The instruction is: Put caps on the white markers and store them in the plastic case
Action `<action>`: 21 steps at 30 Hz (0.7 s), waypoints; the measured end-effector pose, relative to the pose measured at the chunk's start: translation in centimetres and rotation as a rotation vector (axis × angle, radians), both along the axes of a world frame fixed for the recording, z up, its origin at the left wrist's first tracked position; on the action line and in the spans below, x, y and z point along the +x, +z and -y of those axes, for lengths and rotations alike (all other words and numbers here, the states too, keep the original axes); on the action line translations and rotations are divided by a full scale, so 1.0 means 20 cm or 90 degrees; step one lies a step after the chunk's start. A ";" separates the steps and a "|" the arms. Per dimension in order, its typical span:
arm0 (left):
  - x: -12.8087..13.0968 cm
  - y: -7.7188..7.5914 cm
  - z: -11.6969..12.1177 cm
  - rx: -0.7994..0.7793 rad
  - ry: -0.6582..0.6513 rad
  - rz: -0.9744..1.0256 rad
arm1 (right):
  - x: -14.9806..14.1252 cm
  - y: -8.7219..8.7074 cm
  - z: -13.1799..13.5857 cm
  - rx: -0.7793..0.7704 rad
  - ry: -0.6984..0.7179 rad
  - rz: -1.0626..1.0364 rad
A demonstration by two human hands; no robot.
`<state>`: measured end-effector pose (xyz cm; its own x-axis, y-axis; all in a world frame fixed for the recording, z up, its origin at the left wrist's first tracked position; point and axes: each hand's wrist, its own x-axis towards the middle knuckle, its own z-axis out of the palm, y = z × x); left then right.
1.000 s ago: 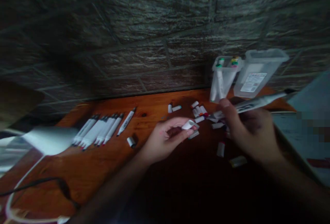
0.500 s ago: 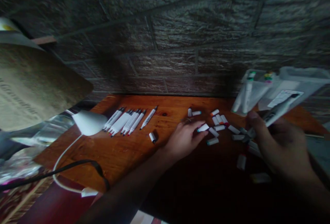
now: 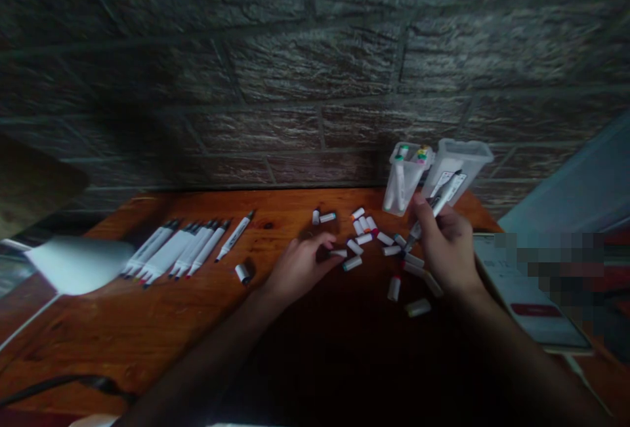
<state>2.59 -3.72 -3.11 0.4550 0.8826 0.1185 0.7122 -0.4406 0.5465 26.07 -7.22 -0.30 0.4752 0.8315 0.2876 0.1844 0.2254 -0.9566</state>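
Note:
My right hand [image 3: 450,243] grips an uncapped white marker [image 3: 443,197], which slants with its upper tip towards the clear cups. Its lower end points down at the scattered caps. Low over the table, my left hand [image 3: 300,260] has thumb and fingers closed about a small white marker cap [image 3: 338,253]. Several loose caps with coloured ends, among them an orange-ended cap [image 3: 357,214] and a teal-ended cap [image 3: 352,263], lie between the hands. To the left, a row of uncapped markers [image 3: 172,253] lies side by side, with a single marker [image 3: 235,237] apart from them.
Two clear plastic cups stand by the brick wall: one cup [image 3: 391,201] holds a few markers, the other cup [image 3: 467,151] bears a label. A tablet [image 3: 531,296] lies at the right. A white lamp-like cone [image 3: 79,263] and a dark strap [image 3: 63,384] are at the left.
The view has swung right, bringing the tablet into sight. My left hand has turned the cap and seems lower among the others. My right hand still holds the marker.

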 end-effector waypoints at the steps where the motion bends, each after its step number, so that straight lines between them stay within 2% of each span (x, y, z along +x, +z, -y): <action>1: 0.00 0.00 0.00 0.000 -0.002 0.001 | 0.01 0.00 -0.01 0.000 -0.003 -0.037; 4: 0.00 0.01 0.00 -0.001 -0.010 -0.001 | 0.03 -0.01 -0.03 -0.004 -0.020 -0.125; 11: -0.01 0.01 -0.01 0.001 -0.058 0.024 | 0.08 -0.03 -0.07 -0.017 -0.038 -0.193; 21: 0.00 0.03 -0.01 0.025 -0.049 0.034 | 0.07 -0.02 -0.08 0.010 -0.008 -0.261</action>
